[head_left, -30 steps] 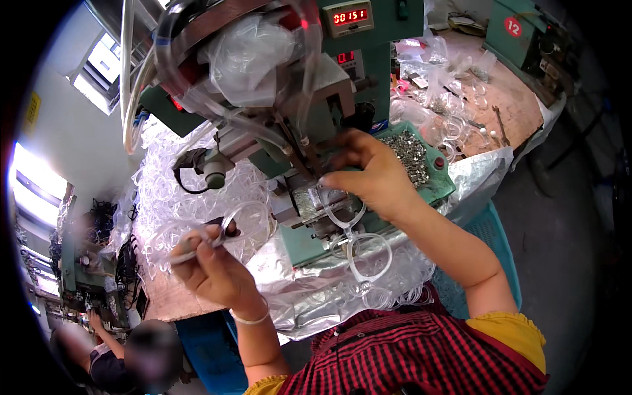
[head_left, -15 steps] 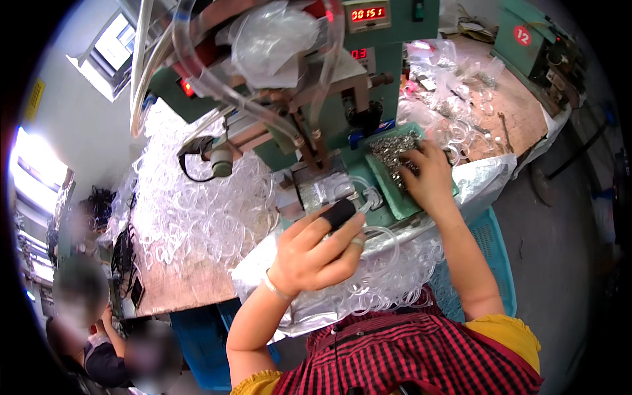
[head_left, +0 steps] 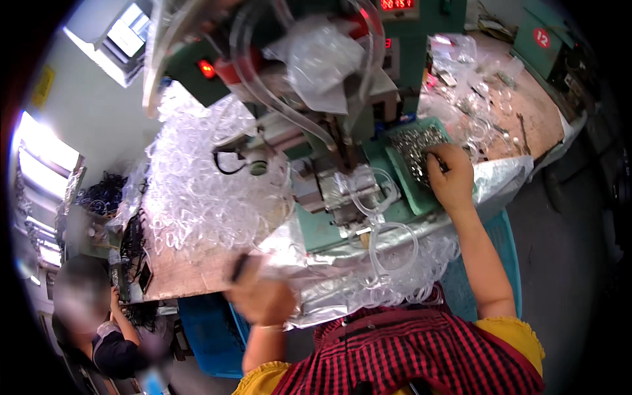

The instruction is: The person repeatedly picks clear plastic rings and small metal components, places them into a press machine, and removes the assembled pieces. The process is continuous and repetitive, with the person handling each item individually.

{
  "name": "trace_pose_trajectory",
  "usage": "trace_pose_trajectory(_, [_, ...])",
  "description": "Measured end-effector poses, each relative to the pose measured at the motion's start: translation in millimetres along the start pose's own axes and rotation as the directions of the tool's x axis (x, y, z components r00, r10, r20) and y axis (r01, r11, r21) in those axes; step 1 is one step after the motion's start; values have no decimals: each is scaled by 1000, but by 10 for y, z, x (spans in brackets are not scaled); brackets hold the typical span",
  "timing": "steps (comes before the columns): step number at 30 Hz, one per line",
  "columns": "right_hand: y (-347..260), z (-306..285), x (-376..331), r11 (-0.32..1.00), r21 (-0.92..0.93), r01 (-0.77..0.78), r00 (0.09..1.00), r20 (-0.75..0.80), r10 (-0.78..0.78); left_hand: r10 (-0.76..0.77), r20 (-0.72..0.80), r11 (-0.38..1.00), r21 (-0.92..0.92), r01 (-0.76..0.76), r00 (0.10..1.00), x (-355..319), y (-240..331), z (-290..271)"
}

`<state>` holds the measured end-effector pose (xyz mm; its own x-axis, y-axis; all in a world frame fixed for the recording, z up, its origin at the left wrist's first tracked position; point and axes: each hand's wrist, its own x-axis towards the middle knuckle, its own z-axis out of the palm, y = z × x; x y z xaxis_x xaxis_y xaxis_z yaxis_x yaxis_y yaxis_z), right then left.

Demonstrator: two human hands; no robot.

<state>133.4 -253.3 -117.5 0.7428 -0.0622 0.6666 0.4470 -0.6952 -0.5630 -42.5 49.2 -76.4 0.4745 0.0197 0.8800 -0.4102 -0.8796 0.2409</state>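
Note:
My right hand [head_left: 454,176] is over a green tray [head_left: 421,205] of small shiny metal parts [head_left: 416,146]. Its fingers are curled closed at the parts; whatever is between the fingertips is too small to make out. My left hand [head_left: 263,295], a black cover on one finger, is smeared by motion near the table's front edge, left of the machine. Its grip cannot be read. On the green press machine, a clear tube loop [head_left: 375,192] lies at the metal fixture [head_left: 342,191]. Another clear ring [head_left: 394,253] hangs just in front of it.
A large heap of clear plastic rings [head_left: 204,178] covers the left of the table, and more rings [head_left: 421,260] lie near my lap. Blue baskets [head_left: 210,336] stand below. At far right is another green machine [head_left: 550,46]. A co-worker [head_left: 112,342] sits at far left.
My left hand has left the fixture, moving left and toward me. My right hand stays at the tray, its fingers more curled. The view has shifted, moving the scene rightward.

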Motion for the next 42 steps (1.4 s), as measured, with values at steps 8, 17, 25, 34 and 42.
trace_pose_trajectory(8, [-207, -78, 198, 758, 467, -455, 883, 344, 318, 159, 762, 723, 344, -600, 628, 919, -1192, -225])
trace_pose_trajectory(17, [-16, -522, -271, 931, 287, -227, 972, 124, 199, 21, 95, 918, 393, -57, 995, 392, -1308, 113])
trace_pose_trajectory(25, [-150, -853, -467, 779, 387, -493, 868, 274, 414, -743, -130, 646, -395, 654, 656, 165, -875, 127])
trace_pose_trajectory(34, [-1089, 141, 481, 668, 629, -399, 891, 439, 118, -674, 44, 575, -596, 560, 738, 315, -604, 506])
trace_pose_trajectory(42, [-1055, 122, 383, 593, 640, -489, 849, 505, 155, -738, 59, 456, -690, 562, 672, 28, -634, 543])
